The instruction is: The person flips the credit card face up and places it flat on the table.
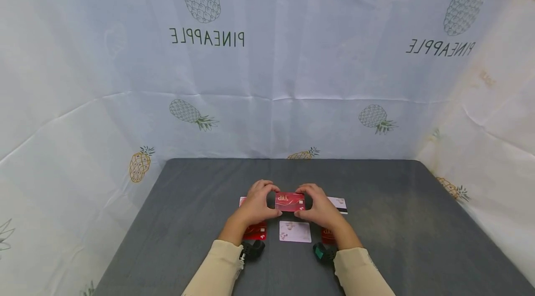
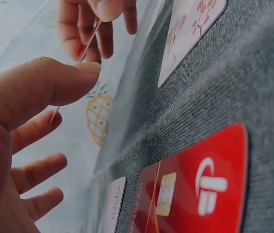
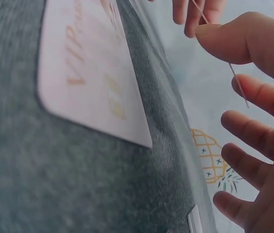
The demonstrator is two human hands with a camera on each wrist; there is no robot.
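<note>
A red VIP card (image 1: pixel 290 201) is held up off the table between both hands, its face toward the head camera. My left hand (image 1: pixel 256 203) pinches its left edge between thumb and index finger; the other fingers spread apart in the left wrist view. On the opposite edge, my right hand (image 1: pixel 319 205) pinches it the same way. Both wrist views show this card edge-on as a thin line. Below it a white floral card (image 1: pixel 295 232) lies flat. A red card (image 1: pixel 260 231) with a chip lies under the left wrist, and another red card (image 1: pixel 328 236) is partly covered by the right.
A pale card with a black stripe (image 1: pixel 339 205) sticks out behind the right hand. Behind the left hand shows the edge of another card (image 1: pixel 241 200). The dark grey table (image 1: pixel 200 194) meets a white pineapple-print cloth (image 1: pixel 271 68) at its back edge.
</note>
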